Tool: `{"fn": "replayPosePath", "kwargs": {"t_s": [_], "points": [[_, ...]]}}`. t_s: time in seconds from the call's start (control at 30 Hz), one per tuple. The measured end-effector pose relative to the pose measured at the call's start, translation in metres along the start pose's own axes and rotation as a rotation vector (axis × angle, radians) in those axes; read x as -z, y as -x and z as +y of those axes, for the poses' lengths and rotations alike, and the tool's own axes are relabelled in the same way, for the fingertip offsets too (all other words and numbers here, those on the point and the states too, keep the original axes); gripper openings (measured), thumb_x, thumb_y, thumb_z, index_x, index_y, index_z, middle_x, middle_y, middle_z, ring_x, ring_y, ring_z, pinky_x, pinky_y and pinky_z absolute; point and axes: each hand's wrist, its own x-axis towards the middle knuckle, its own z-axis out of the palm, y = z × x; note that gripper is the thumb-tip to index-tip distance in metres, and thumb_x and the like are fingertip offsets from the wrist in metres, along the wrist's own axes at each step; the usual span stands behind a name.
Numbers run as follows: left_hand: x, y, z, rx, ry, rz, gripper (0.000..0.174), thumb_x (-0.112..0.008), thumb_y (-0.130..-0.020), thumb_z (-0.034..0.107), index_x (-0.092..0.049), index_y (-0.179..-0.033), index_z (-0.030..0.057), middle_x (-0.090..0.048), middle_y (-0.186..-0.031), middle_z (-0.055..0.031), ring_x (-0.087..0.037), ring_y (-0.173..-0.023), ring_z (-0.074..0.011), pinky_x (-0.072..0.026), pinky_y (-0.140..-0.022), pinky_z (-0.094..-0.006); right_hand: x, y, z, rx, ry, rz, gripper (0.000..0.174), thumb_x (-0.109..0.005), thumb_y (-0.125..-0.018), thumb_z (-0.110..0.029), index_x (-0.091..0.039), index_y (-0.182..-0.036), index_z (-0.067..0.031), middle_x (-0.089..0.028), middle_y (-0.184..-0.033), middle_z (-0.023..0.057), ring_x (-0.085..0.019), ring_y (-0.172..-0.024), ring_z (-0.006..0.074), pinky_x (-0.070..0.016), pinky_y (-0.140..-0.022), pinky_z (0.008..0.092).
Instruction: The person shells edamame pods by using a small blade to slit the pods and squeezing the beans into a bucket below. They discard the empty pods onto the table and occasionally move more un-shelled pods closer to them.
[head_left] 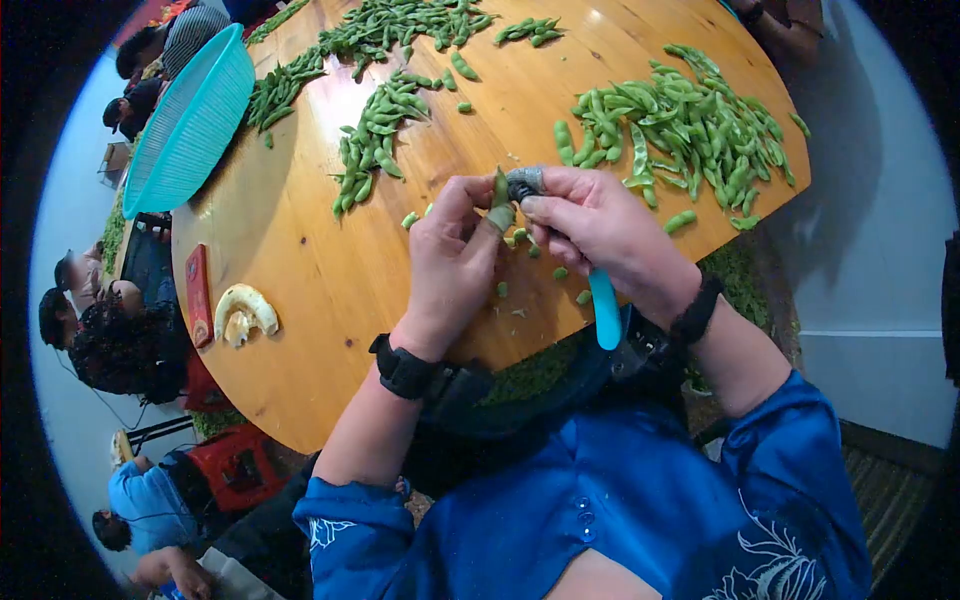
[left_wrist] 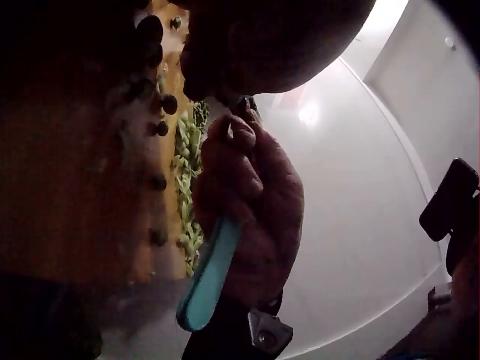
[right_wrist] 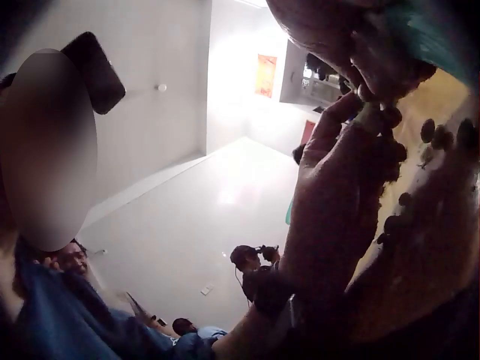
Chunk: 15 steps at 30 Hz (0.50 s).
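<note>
Pinched pod (head_left: 501, 186), pale crescent (head_left: 262, 308) (head view only)

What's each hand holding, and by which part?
Left hand pinches a green pod below its tip; right hand grips a turquoise handle, one end protruding.

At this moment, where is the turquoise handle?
In the head view, right of centre, the turquoise handle sticks out below the right hand, by the near edge of the wooden table.

Head view bright, edges warped; 2 wrist views backlit.
</note>
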Motion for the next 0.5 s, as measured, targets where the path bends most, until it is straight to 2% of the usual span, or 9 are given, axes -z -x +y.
{"fn": "replayPosePath", "kwargs": {"t_s": [0.1,0.17,0.33,0.4,0.5], "points": [[0.002,0.0,0.006,0.058,0.084,-0.031,0.02,-0.055,-0.088,0.002,-0.057,-0.108,0.0005,-0.062,-0.087,-0.0011,-0.05,-0.062,-0.0028,-0.0428,-0.055,-0.0186,0.001,-0.001,-0.001,-0.05,-0.07,0.0,0.018,-0.051,-0.091,-0.014,-0.061,-0.103,-0.0055,-0.054,-0.065,-0.0052,-0.042,-0.044,0.0012,-0.0328,-0.039,0.0159],[0.006,-0.002,0.01,0.187,0.179,-0.085,0.022,-0.054,-0.09,0.005,-0.056,-0.112,0.0021,-0.06,-0.085,0.0012,-0.05,-0.062,-0.002,-0.0427,-0.055,-0.0176,0.007,-0.003,0.0,-0.052,-0.111,-0.037,0.017,-0.051,-0.09,-0.014,-0.061,-0.102,-0.0051,-0.054,-0.067,-0.005,-0.042,-0.044,0.0012,-0.0331,-0.038,0.0158],[0.017,-0.008,0.012,0.245,0.276,-0.179,0.027,-0.052,-0.093,0.011,-0.054,-0.118,0.0017,-0.06,-0.086,0.0007,-0.051,-0.062,-0.0022,-0.0396,-0.052,-0.0165,0.017,-0.004,-0.004,-0.103,-0.247,-0.133,0.015,-0.051,-0.091,-0.013,-0.059,-0.1,-0.004,-0.054,-0.069,-0.004,-0.042,-0.046,0.0008,-0.0332,-0.038,0.0152],[0.021,-0.011,0.01,0.266,0.308,-0.21,0.03,-0.051,-0.093,0.013,-0.053,-0.12,0.0013,-0.06,-0.087,0.0001,-0.051,-0.062,-0.0024,-0.0383,-0.051,-0.0162,0.02,-0.006,-0.006,-0.151,-0.288,-0.168,0.02,-0.052,-0.09,-0.01,-0.055,-0.109,-0.0028,-0.054,-0.073,-0.0023,-0.041,-0.047,-0.0014,-0.0319,-0.038,0.0118],[0.023,-0.014,0.006,0.286,0.447,-0.257,0.033,-0.048,-0.094,0.016,-0.051,-0.123,0.0009,-0.061,-0.088,-0.002,-0.049,-0.062,-0.0028,-0.0366,-0.051,-0.0156,0.026,-0.01,-0.007,-0.195,-0.316,-0.215,0.018,-0.051,-0.091,-0.01,-0.053,-0.107,-0.0025,-0.055,-0.074,-0.0015,-0.041,-0.047,-0.0014,-0.0321,-0.038,0.0114]]}}
